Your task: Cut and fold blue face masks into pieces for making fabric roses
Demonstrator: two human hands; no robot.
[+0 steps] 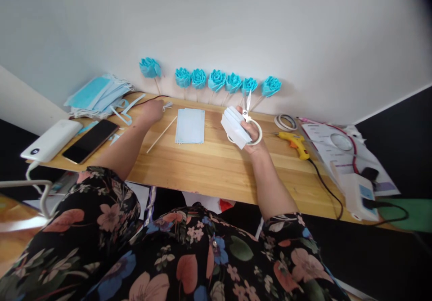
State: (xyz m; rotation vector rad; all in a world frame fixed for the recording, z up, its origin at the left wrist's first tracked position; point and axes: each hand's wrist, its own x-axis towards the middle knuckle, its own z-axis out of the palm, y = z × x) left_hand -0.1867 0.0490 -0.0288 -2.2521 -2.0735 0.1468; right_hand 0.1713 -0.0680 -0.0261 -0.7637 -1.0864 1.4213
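Observation:
My right hand is closed on white-handled scissors, blades pointing up, and also holds a folded white piece of mask fabric above the wooden table. My left hand reaches far left, palm down, fingers pinched on a small white strip near the back edge. A flat light-blue face mask lies between the hands, with a thin wooden stick to its left.
Several blue fabric roses on sticks lean against the wall. A pile of blue masks, a phone and a power bank lie left. Tape rolls, a yellow glue gun and papers lie right.

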